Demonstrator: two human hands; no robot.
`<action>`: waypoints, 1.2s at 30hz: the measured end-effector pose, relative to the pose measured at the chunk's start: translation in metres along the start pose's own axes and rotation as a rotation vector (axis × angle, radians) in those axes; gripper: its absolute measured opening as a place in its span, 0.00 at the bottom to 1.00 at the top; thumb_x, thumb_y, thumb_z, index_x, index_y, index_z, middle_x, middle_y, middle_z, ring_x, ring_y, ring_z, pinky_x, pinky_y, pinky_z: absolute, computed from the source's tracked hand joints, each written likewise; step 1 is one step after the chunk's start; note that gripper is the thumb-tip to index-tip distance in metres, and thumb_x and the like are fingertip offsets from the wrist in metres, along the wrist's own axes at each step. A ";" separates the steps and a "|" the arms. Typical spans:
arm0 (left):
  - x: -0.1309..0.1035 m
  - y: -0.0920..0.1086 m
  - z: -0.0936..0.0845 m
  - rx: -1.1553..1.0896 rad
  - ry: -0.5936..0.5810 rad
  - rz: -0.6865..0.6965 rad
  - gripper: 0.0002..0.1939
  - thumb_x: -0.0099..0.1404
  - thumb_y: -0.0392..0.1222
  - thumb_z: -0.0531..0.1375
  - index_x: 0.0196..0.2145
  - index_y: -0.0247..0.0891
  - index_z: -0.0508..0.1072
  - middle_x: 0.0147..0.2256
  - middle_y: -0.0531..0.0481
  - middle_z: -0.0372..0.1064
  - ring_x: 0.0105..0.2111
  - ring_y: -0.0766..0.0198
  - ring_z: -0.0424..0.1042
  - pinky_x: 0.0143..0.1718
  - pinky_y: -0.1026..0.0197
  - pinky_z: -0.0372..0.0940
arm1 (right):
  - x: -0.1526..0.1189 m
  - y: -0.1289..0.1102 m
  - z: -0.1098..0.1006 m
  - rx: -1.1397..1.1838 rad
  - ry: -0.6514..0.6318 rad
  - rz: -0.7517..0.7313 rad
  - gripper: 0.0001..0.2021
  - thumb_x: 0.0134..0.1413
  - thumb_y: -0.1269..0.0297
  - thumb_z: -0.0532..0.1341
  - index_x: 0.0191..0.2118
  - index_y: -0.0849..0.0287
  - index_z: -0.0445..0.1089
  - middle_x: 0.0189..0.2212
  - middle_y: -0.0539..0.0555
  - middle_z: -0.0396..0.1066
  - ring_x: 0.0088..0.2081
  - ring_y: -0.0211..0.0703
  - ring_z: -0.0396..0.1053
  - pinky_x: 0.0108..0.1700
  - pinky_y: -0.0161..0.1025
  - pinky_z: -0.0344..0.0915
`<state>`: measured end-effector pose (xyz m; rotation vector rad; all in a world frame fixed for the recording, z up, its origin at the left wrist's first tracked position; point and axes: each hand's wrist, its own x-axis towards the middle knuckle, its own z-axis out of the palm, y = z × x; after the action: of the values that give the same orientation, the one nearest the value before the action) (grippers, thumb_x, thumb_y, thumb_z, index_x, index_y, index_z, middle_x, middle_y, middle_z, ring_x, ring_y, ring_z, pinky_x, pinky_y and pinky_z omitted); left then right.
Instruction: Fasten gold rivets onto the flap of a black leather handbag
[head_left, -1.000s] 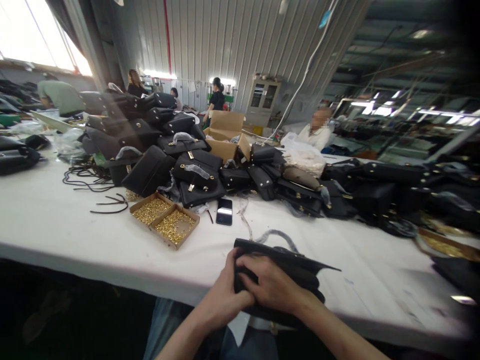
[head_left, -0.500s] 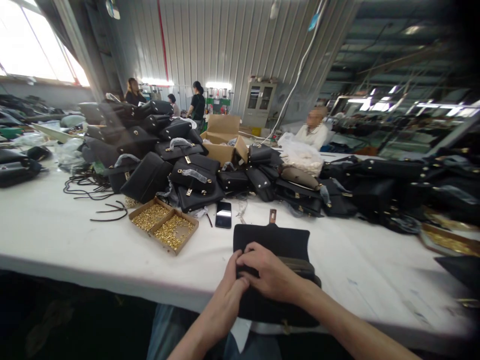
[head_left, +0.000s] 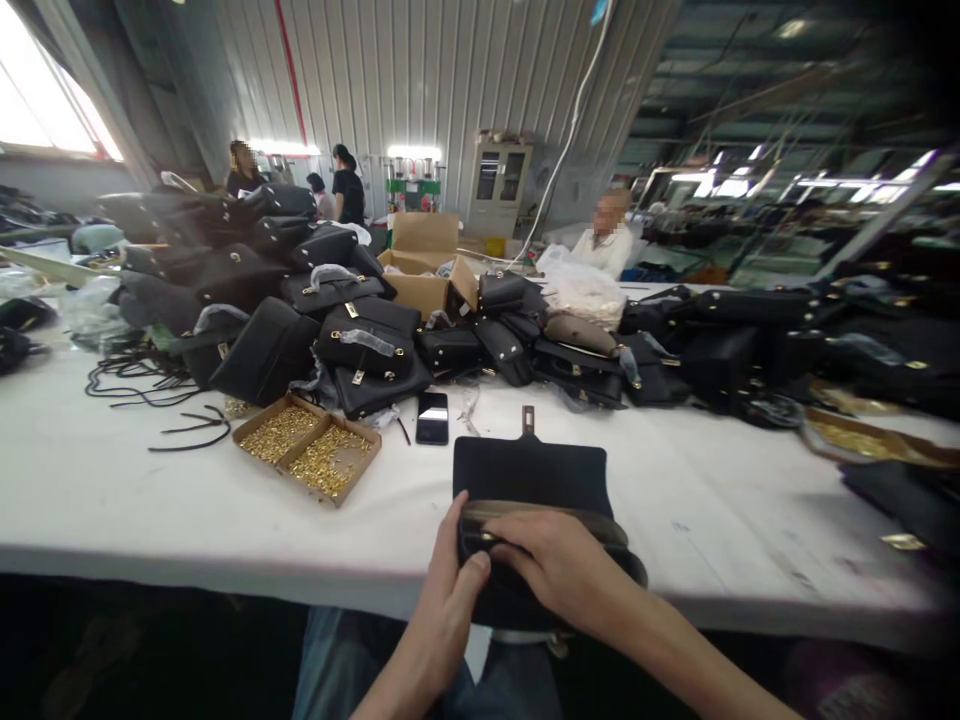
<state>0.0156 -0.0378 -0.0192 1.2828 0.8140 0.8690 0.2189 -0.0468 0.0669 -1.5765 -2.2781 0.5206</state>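
Observation:
A black handbag (head_left: 529, 470) lies at the table's front edge, its flap folded back away from me and a metal clasp tab (head_left: 529, 420) sticking out beyond it. My left hand (head_left: 454, 570) grips the bag's left end, thumb on the near side and fingers behind. At the bag's mouth, my right hand (head_left: 551, 560) is closed in a pinch beside a small shiny metal piece (head_left: 487, 537) that looks like a zipper pull. The right fingertips are partly hidden. A brownish lining edge (head_left: 577, 518) shows behind the right hand. White paper (head_left: 478, 652) hangs below the bag.
Two joined cardboard trays of gold metal fittings (head_left: 330, 462) stand to the left, near a phone (head_left: 432, 418) and black cords (head_left: 199, 432). Piled black handbags (head_left: 262, 330) line the back, around an open cardboard box (head_left: 420, 290). Another fittings tray (head_left: 847, 440) is at right. People are beyond.
My right hand has shifted rightward from the bag's left corner, uncovering the bag's mouth and the small metal piece. My left hand stays at the left end. The view has turned slightly right.

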 end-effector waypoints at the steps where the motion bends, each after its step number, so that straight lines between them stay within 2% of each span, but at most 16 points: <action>1: 0.000 -0.002 -0.001 -0.021 -0.005 0.003 0.38 0.79 0.54 0.55 0.80 0.45 0.48 0.80 0.46 0.43 0.80 0.50 0.41 0.81 0.45 0.37 | 0.001 0.001 0.003 0.021 0.010 -0.016 0.10 0.73 0.69 0.61 0.47 0.55 0.81 0.43 0.55 0.84 0.45 0.51 0.80 0.54 0.45 0.69; 10: -0.009 -0.013 -0.002 -0.092 0.005 0.081 0.40 0.76 0.52 0.59 0.78 0.42 0.52 0.77 0.43 0.51 0.77 0.45 0.49 0.80 0.42 0.43 | 0.012 -0.001 0.022 0.106 0.043 -0.221 0.11 0.73 0.70 0.59 0.46 0.57 0.81 0.38 0.56 0.82 0.41 0.48 0.79 0.50 0.40 0.71; 14: -0.003 -0.006 0.004 -0.120 0.043 0.101 0.40 0.74 0.49 0.60 0.78 0.40 0.53 0.74 0.40 0.58 0.76 0.43 0.54 0.79 0.41 0.46 | 0.020 0.004 0.017 0.065 0.057 -0.268 0.11 0.72 0.70 0.59 0.42 0.58 0.80 0.35 0.55 0.80 0.39 0.46 0.77 0.46 0.39 0.70; 17: 0.007 0.001 0.011 -0.121 0.082 0.097 0.41 0.74 0.48 0.60 0.78 0.42 0.51 0.77 0.43 0.52 0.78 0.45 0.48 0.80 0.43 0.44 | 0.032 0.010 0.003 0.035 0.054 -0.303 0.11 0.72 0.71 0.59 0.39 0.58 0.79 0.34 0.54 0.79 0.37 0.44 0.76 0.43 0.38 0.68; 20: 0.017 -0.001 0.016 -0.130 0.136 0.106 0.39 0.76 0.49 0.57 0.79 0.43 0.50 0.78 0.44 0.49 0.79 0.47 0.45 0.80 0.45 0.42 | 0.045 0.017 -0.005 0.031 0.032 -0.323 0.11 0.72 0.71 0.59 0.38 0.57 0.78 0.35 0.54 0.79 0.37 0.44 0.75 0.43 0.38 0.67; 22: 0.020 -0.008 0.016 -0.125 0.169 0.095 0.36 0.78 0.50 0.53 0.79 0.42 0.51 0.78 0.43 0.49 0.78 0.48 0.45 0.80 0.45 0.41 | 0.050 0.022 -0.002 0.041 -0.010 -0.334 0.12 0.71 0.71 0.59 0.35 0.57 0.77 0.33 0.52 0.78 0.36 0.43 0.74 0.42 0.37 0.65; 26: 0.019 -0.019 0.010 -0.040 0.143 0.053 0.35 0.78 0.50 0.49 0.78 0.42 0.52 0.77 0.43 0.51 0.77 0.48 0.49 0.79 0.44 0.45 | 0.048 0.027 0.010 0.083 -0.056 -0.316 0.10 0.71 0.72 0.61 0.35 0.57 0.75 0.34 0.51 0.78 0.38 0.44 0.75 0.43 0.38 0.65; 28: 0.016 -0.013 0.007 0.140 0.156 0.017 0.35 0.77 0.49 0.49 0.78 0.44 0.53 0.77 0.44 0.51 0.77 0.48 0.49 0.78 0.43 0.46 | 0.044 0.028 0.013 0.100 -0.040 -0.312 0.09 0.71 0.72 0.61 0.36 0.57 0.75 0.36 0.52 0.79 0.39 0.45 0.76 0.45 0.39 0.65; 32: 0.015 0.015 0.003 0.545 0.155 -0.062 0.32 0.78 0.48 0.48 0.77 0.49 0.56 0.75 0.42 0.54 0.74 0.44 0.52 0.75 0.37 0.48 | 0.037 0.028 0.012 0.106 -0.007 -0.323 0.09 0.71 0.70 0.62 0.35 0.57 0.74 0.34 0.51 0.78 0.37 0.44 0.74 0.43 0.40 0.64; 34: 0.016 0.027 0.001 0.591 0.130 -0.071 0.33 0.78 0.48 0.50 0.78 0.47 0.56 0.70 0.38 0.57 0.70 0.43 0.57 0.73 0.39 0.52 | 0.036 0.027 0.010 0.096 -0.003 -0.320 0.10 0.70 0.70 0.63 0.34 0.57 0.74 0.32 0.51 0.77 0.35 0.44 0.74 0.41 0.40 0.64; 36: 0.016 0.035 -0.002 0.532 0.100 -0.069 0.36 0.78 0.48 0.52 0.79 0.43 0.52 0.66 0.36 0.60 0.66 0.48 0.64 0.71 0.46 0.57 | 0.036 0.026 0.008 0.090 0.003 -0.314 0.09 0.70 0.69 0.63 0.35 0.57 0.76 0.32 0.52 0.78 0.35 0.44 0.75 0.42 0.39 0.66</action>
<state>0.0185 -0.0200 0.0151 1.6679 1.2152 0.6853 0.2243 -0.0055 0.0494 -1.1463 -2.4010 0.5263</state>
